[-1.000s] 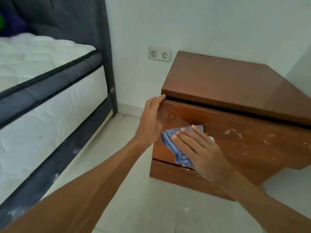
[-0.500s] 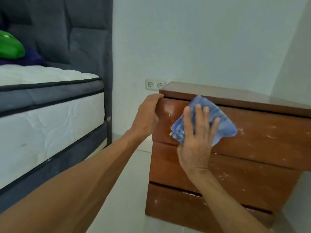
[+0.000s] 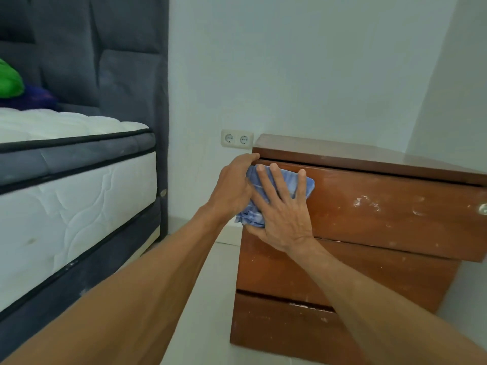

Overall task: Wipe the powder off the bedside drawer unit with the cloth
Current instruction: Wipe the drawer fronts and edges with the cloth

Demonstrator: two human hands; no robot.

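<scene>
A brown wooden bedside drawer unit [image 3: 369,259] with three drawer fronts stands against the white wall. White powder smears [image 3: 366,202] mark the top drawer front, and small specks dot the lower fronts. My right hand [image 3: 282,209] presses a blue cloth [image 3: 305,184] flat against the left end of the top drawer front, fingers spread. My left hand [image 3: 233,188] grips the unit's upper left corner, touching the cloth's left edge. A round knob [image 3: 482,208] shows at the right edge.
A bed with a white mattress [image 3: 66,206] and a dark grey padded headboard [image 3: 105,61] stands to the left. A double wall socket [image 3: 236,138] sits just left of the unit. Pale floor tiles [image 3: 210,299] lie between bed and unit. A green item [image 3: 9,80] rests on the bed.
My right hand has slid the cloth left along the top drawer front, up against my left hand. The view dropped lower over the second. My left hand stayed on the corner.
</scene>
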